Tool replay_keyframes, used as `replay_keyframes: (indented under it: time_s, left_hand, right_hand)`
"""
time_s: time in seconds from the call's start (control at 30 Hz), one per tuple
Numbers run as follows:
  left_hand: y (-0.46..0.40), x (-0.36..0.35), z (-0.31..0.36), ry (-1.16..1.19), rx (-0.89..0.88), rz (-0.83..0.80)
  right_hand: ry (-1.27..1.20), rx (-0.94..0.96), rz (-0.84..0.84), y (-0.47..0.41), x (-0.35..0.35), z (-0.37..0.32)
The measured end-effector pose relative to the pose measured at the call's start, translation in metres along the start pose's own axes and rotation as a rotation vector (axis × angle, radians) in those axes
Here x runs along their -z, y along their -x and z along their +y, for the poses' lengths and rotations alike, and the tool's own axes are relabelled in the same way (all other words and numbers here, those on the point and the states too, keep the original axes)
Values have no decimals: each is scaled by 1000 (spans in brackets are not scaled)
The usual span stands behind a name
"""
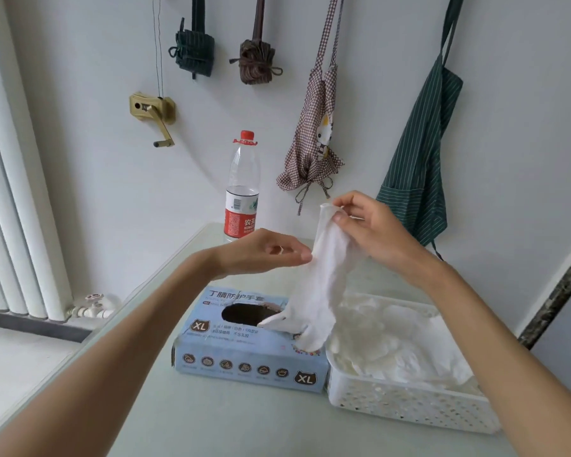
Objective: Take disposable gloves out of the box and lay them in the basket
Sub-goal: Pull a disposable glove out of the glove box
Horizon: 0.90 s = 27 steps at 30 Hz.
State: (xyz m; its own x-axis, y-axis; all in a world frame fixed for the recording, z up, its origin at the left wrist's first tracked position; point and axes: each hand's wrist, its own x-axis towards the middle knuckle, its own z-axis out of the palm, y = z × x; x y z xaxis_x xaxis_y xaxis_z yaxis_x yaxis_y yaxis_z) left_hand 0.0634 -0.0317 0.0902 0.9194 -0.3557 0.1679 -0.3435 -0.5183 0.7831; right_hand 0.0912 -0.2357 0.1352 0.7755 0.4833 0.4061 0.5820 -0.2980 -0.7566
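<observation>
From the head camera, the right hand (373, 225) pinches the cuff of a white glove (320, 285) between thumb and forefinger, holding it up so the thin, crinkled, limp film hangs down with its finger-ends dangling near the seam where the box (244, 354) meets the basket (409, 404). The left hand (271, 252) sits beside the glove's upper half, its fingers (305, 256) loosely together and touching the film; whether they actually pinch it I cannot tell. Another glove tip (271, 319) pokes out of the box's dark oval opening. The main risk, as I judge it, is that the light, clingy material drags on that protruding tip or folds over the basket rim as it is lowered, so it lands half outside or bunched rather than flat; a pinch this small on slick film could also slip. The box is pale blue printed cardboard, rectangular, marked XL. The basket is white rigid plastic with perforated walls, touching the box's right side and already heaped with rumpled white gloves (399, 344). Both stand on a smooth, pale green table (244, 423). Behind, a clear plastic bottle (243, 189) with a red cap and label stands near the wall, well apart.
</observation>
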Motion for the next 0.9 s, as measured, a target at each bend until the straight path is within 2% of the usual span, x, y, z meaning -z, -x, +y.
replay_keyframes:
  time_s: [0.2,0.3,0.6,0.7,0.9]
  left_hand:
    - [-15,-19,15,201,-18,-83]
    - [-21,-32,24,285,-8,-51]
    - [-23,-52,22,250,-41,1]
    - [-25,-63,21,241,-36,94]
    - [-29,-85,44,397,-183,461]
  right_hand:
    - [10,-30,74,18,32,0]
    - [42,-30,152,27,45,2]
    - [184,0,406,52,76,13]
    - [307,11,475,59,79,16]
    - [508,210,667,74,70,14]
